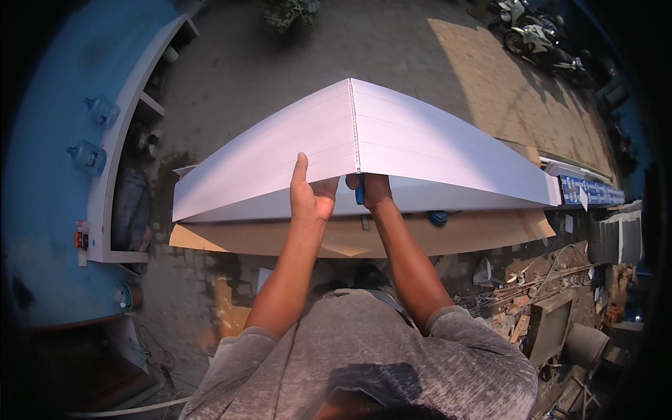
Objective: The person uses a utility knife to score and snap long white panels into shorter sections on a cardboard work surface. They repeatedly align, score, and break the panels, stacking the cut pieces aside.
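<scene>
A long white panel (pixel 301 133) is bent up into a ridge along a ragged seam that runs away from me at its middle. My left hand (pixel 313 196) grips the near edge of its left half, thumb on top and fingers underneath, mostly hidden. Just right of it, my right hand (pixel 376 190) reaches under the near end of the seam, closed around a slim blue tool (pixel 360 190). The tool's upper end is hidden at the panel, so its kind does not show. Brown cardboard (pixel 280 236) lies beneath the panel, and a small dark-blue object (pixel 438 218) rests there.
White shelving (pixel 105 189) with blue water jugs (pixel 88 158) stands along the left. Long blue-and-white boxes (pixel 591 192) lie beyond the panel's right end. Scrap wood and rubble (pixel 532 280) cover the ground at lower right. A motorcycle (pixel 532 36) is parked at far right.
</scene>
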The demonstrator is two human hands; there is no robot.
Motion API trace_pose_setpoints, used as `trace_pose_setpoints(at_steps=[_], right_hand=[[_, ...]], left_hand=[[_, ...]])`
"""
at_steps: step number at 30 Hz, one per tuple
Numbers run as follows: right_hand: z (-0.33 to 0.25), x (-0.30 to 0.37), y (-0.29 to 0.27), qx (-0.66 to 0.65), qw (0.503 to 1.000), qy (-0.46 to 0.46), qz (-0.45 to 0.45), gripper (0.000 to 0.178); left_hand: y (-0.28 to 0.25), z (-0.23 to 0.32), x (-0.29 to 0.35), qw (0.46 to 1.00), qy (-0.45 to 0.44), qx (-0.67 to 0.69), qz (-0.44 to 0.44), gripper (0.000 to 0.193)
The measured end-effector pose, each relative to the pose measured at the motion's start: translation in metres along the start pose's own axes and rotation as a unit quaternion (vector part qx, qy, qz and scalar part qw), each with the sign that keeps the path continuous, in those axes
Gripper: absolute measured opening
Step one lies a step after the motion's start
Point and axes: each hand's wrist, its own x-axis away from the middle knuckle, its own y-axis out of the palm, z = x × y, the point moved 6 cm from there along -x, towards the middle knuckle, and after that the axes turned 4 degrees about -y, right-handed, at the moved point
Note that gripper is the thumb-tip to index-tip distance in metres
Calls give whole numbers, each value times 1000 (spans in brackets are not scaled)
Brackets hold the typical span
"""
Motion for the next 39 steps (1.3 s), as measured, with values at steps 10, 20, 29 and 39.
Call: trace_pose_setpoints(at_steps=[10, 20, 29, 39], right_hand=[[-12, 6, 7, -2, 999, -31, -20, 41], [-29, 27, 12, 50, 993, -85, -72, 29], [-23, 71, 11, 60, 992, -82, -69, 39], [52, 62, -63, 136, 985, 79, 71, 42]], left_hand=[[7, -1, -1, 999, -15, -23, -19, 56], [21, 5, -5, 999, -12, -22, -25, 56], [19, 6, -13, 1000, -11, 25, -15, 41], [-16, 14, -35, 1000, -20, -5, -7, 42]])
